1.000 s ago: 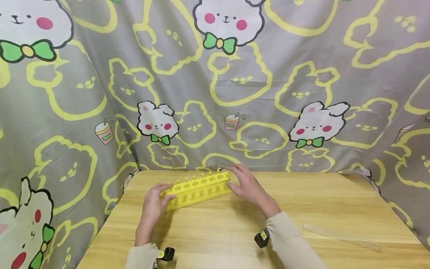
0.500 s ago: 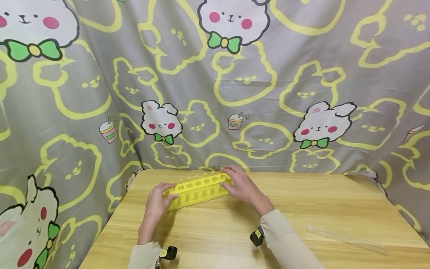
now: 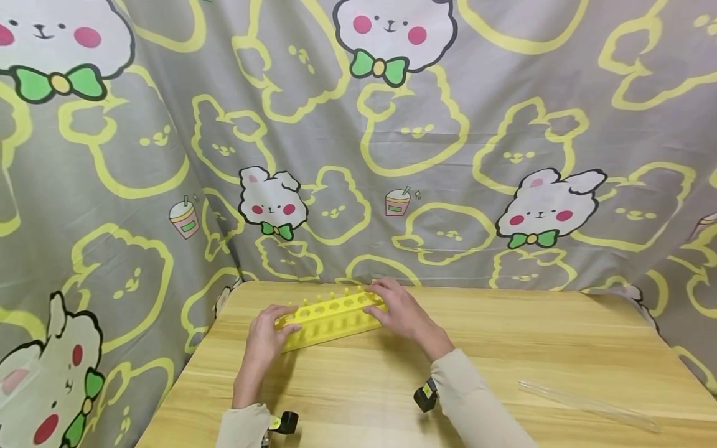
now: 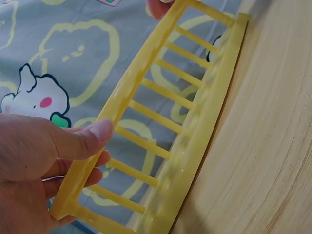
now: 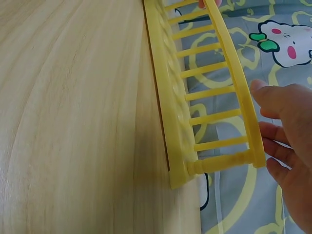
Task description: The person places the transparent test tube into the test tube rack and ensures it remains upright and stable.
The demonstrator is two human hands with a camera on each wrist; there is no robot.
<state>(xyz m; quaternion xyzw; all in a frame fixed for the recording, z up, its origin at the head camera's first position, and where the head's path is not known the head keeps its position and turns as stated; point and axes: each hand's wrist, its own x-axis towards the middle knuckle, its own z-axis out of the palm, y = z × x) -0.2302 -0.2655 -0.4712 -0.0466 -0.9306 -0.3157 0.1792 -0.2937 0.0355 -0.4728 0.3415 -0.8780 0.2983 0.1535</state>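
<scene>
A yellow test tube rack [image 3: 336, 319], with a row of round holes and pegs along its back, stands slantwise near the table's far edge. My left hand [image 3: 266, 333] grips the left end of its top shelf; in the left wrist view the thumb [image 4: 101, 130] presses the shelf's front edge while fingers show behind it. At the other end, my right hand [image 3: 404, 311] has its thumb in front and its fingers over the back of the top shelf. The right wrist view shows that thumb [image 5: 259, 87] right at the shelf's edge, with the remaining fingers partly hidden.
A clear glass or plastic tube [image 3: 588, 406] lies on the wooden table [image 3: 358, 398], to the right of my right forearm. Grey cartoon-print cloth [image 3: 336, 143] hangs behind the table and along both sides.
My right hand has shifted left, its thumb and fingers now farther onto the rack's right end. My left hand keeps its hold. The whole head view has drifted slightly.
</scene>
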